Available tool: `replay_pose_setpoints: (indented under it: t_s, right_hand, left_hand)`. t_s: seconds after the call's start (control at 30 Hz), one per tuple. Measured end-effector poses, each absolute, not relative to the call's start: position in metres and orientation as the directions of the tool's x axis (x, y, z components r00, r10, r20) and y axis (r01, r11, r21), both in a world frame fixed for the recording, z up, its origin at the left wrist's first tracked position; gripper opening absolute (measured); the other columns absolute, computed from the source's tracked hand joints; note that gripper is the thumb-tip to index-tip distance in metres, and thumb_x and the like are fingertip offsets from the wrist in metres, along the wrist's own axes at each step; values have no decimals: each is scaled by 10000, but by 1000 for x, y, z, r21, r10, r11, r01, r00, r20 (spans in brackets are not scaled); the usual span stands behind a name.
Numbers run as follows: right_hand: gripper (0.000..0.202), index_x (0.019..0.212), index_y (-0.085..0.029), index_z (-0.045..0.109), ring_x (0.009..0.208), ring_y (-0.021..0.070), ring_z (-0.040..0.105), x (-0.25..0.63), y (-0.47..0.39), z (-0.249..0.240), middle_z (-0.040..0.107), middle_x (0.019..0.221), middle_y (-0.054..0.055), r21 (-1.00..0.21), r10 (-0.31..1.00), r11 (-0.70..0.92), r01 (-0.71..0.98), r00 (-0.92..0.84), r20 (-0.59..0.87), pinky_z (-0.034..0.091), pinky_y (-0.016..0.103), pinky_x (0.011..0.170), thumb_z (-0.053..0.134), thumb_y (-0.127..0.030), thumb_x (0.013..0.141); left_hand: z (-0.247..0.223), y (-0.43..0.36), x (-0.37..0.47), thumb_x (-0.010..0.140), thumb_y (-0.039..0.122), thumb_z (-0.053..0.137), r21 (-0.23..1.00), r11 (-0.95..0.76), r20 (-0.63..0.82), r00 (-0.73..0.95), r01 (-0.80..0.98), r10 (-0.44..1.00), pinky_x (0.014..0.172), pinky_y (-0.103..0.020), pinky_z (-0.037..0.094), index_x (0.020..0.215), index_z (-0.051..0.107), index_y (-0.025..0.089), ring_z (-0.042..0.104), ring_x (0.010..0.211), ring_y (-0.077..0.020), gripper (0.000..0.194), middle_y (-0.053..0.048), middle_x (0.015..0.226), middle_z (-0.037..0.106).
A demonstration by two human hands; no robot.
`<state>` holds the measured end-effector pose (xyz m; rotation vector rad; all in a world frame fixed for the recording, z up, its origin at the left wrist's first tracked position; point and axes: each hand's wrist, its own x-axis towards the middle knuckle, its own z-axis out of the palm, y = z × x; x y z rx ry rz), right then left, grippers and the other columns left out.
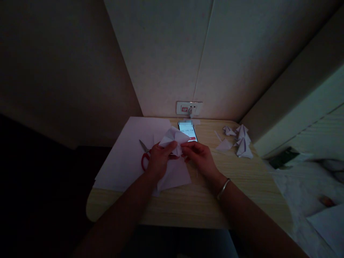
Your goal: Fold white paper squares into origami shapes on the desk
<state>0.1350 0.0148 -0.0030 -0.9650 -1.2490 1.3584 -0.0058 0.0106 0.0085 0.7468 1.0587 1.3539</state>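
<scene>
A folded piece of white paper (174,135) is held up between both hands over the middle of the table. My left hand (160,157) grips it from the left, thumb on top. At its lower right edge, the fingers of my right hand (197,154) pinch the paper. Red-handled scissors (144,157) lie on a stack of white sheets (118,161), partly covered by my left hand. A smaller white sheet (176,177) is spread beneath the hands. Just behind the folded paper lies a phone (192,132) with its screen lit.
Several folded paper figures (244,141) stand at the table's right back, beside small paper scraps (224,144). A wall socket (189,108) with a plug is above the back edge of the wooden table (242,186). Walls rise behind and to the right.
</scene>
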Motion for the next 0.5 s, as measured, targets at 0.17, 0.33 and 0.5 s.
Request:
replay_pose_setpoints:
  t_s: [0.17, 0.33, 0.5]
  right_hand:
    - [165, 778, -203, 695, 593, 118, 596, 135, 17, -1, 651, 656, -7, -986, 989, -6, -168, -144, 18, 491, 203, 468, 738, -311, 662]
    - [146, 759, -209, 708, 588, 118, 596, 135, 19, -2, 658, 642, -11, -985, 990, -2, -172, -142, 23, 491, 207, 472, 747, -298, 649]
    - [148, 766, -209, 708, 576, 117, 593, 135, 20, -4, 664, 647, -10, -985, 991, 9, -170, -132, 32, 495, 220, 484, 744, -299, 655]
  left_hand:
    - [11, 10, -5, 572, 369, 789, 907, 164, -204, -65, -387, 977, 453, -221, 493, 778, 679, 134, 595, 537, -124, 331, -40, 715, 696]
    - [12, 9, -4, 607, 348, 770, 899, 169, -199, -32, -405, 980, 474, -222, 502, 763, 687, 140, 598, 539, -118, 272, -36, 721, 699]
    - [11, 9, -4, 612, 340, 765, 905, 169, -195, -26, -391, 981, 508, -228, 506, 751, 686, 145, 609, 562, -123, 252, -37, 737, 707]
